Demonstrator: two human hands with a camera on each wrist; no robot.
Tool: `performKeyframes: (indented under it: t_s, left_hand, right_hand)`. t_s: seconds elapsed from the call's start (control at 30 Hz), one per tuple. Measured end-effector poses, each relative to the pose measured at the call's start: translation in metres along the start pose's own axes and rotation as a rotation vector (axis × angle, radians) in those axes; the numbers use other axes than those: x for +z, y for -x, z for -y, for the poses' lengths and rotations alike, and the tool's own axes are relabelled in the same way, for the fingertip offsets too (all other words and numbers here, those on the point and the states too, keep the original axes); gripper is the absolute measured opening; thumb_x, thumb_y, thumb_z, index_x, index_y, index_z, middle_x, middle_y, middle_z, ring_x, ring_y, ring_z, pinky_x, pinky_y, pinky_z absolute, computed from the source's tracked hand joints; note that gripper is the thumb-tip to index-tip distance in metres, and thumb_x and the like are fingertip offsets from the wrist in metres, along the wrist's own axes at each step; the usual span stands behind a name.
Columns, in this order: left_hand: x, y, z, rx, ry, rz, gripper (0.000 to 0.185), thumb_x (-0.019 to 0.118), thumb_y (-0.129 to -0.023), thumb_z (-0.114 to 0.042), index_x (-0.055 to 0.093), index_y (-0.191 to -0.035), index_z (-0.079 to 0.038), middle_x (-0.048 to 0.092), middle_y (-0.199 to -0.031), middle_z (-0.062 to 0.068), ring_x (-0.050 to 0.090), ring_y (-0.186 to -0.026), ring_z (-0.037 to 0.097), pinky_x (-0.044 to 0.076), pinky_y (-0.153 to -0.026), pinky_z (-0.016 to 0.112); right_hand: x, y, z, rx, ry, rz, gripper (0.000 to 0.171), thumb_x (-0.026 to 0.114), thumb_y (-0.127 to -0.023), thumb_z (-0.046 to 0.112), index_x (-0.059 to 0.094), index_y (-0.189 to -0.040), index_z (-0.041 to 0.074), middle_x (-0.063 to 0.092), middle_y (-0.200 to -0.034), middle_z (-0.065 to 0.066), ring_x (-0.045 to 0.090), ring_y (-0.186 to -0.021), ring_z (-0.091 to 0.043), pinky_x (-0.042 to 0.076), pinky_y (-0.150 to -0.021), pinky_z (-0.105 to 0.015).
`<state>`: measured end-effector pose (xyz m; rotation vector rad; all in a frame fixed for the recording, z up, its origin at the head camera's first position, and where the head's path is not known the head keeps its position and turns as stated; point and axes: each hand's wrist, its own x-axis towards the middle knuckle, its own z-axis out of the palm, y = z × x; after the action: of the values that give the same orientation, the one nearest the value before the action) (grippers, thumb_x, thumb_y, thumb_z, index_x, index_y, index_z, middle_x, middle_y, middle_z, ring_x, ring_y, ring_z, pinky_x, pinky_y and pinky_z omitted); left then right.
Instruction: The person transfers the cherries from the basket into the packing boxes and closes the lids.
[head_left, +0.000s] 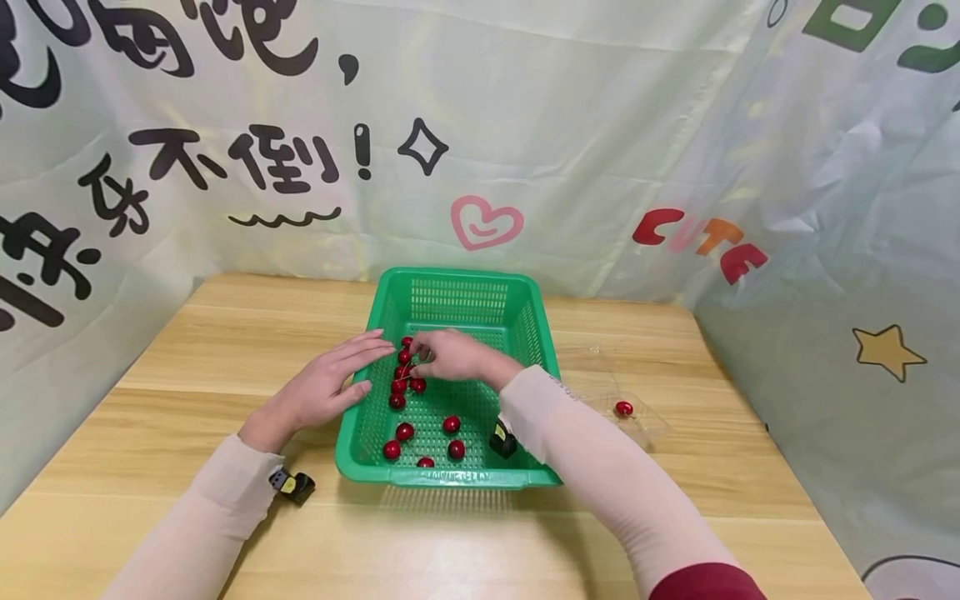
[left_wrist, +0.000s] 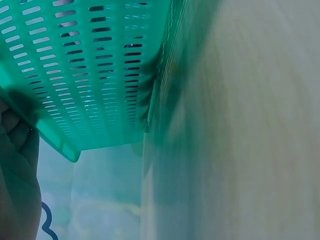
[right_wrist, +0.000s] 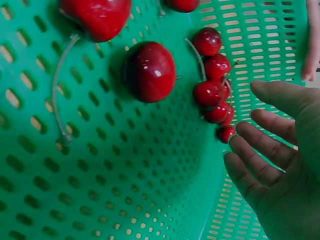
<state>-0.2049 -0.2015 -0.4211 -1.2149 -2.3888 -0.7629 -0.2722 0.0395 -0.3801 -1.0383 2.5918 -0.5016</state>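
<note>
A green slotted plastic basket stands on the wooden table and holds several red cherries. A cluster of stemmed cherries lies by its left wall, with loose ones nearer the front. My left hand rests with straight fingers on the basket's left rim, and the basket wall fills the left wrist view beside the hand. My right hand reaches inside the basket. Its fingers are relaxed and hold nothing, just beside the cherry cluster. A bigger cherry lies apart on the basket floor.
To the right of the basket lies a clear plastic container with one cherry in it. Printed cloth walls close the table in at the back and on both sides. Bare wood shows left of the basket and in front of it.
</note>
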Motion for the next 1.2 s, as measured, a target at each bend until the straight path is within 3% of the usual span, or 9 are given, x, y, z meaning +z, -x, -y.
performKeyframes:
  t_s: [0.47, 0.9, 1.2]
  left_hand:
    - [-0.002, -0.001, -0.002, -0.041, -0.035, 0.079, 0.057, 0.057, -0.094, -0.016, 0.041, -0.148, -0.005, 0.033, -0.156, 0.010, 0.023, -0.145, 0.029, 0.021, -0.117, 0.041]
    - [-0.003, -0.002, -0.002, -0.026, -0.064, 0.079, 0.054, 0.058, -0.094, -0.015, 0.045, -0.146, -0.005, 0.038, -0.152, 0.014, 0.025, -0.144, 0.031, 0.020, -0.118, 0.040]
    - [-0.003, -0.001, -0.001, -0.032, -0.031, 0.063, 0.047, 0.059, -0.093, -0.014, 0.051, -0.138, -0.002, 0.044, -0.146, 0.012, 0.027, -0.143, 0.032, 0.023, -0.116, 0.044]
  right_hand:
    - [0.009, -0.001, -0.002, 0.062, 0.087, 0.069, 0.048, 0.071, -0.090, 0.034, 0.059, -0.131, 0.012, 0.065, -0.113, -0.002, 0.059, -0.103, -0.015, 0.047, -0.093, -0.033]
    - [0.013, 0.000, 0.000, 0.072, 0.127, 0.129, 0.053, 0.070, -0.090, 0.035, 0.055, -0.136, 0.013, 0.065, -0.112, -0.002, 0.058, -0.097, -0.014, 0.048, -0.089, -0.033]
    - [0.015, 0.000, 0.001, 0.067, 0.112, 0.152, 0.052, 0.071, -0.090, 0.030, 0.054, -0.136, 0.013, 0.062, -0.092, 0.005, 0.057, -0.082, -0.010, 0.048, -0.075, -0.028]
